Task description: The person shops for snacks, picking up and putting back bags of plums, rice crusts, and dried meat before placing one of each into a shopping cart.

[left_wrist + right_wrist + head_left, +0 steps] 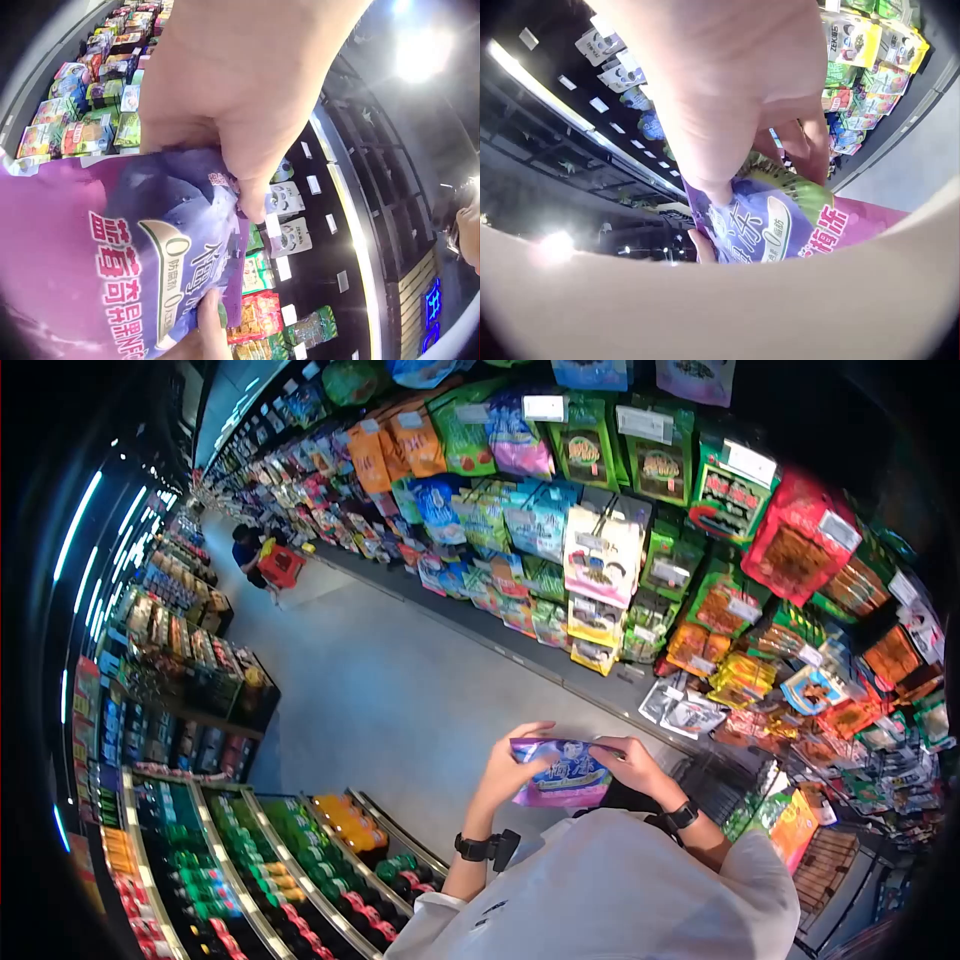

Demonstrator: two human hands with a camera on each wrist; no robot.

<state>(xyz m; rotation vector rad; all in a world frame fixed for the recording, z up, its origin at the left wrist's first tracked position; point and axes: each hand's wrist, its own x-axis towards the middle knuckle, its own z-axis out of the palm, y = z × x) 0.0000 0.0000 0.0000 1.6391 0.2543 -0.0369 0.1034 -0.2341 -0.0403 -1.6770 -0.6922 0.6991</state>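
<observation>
A purple snack pouch with a pink lower edge and white lettering is held between both hands in front of the chest. My left hand grips its left side, thumb across the front. On the opposite side, my right hand pinches the upper right corner. The left wrist view shows the pouch close up, with blueberries printed under the left hand. From the right wrist, kiwi slices show on the pouch beside the thumb of the right hand.
Shelves of hanging snack bags line the aisle ahead and right. Bottled drinks stand in racks at lower left. A wire shopping cart is at the right side. Farther down the aisle crouches a person by a red basket.
</observation>
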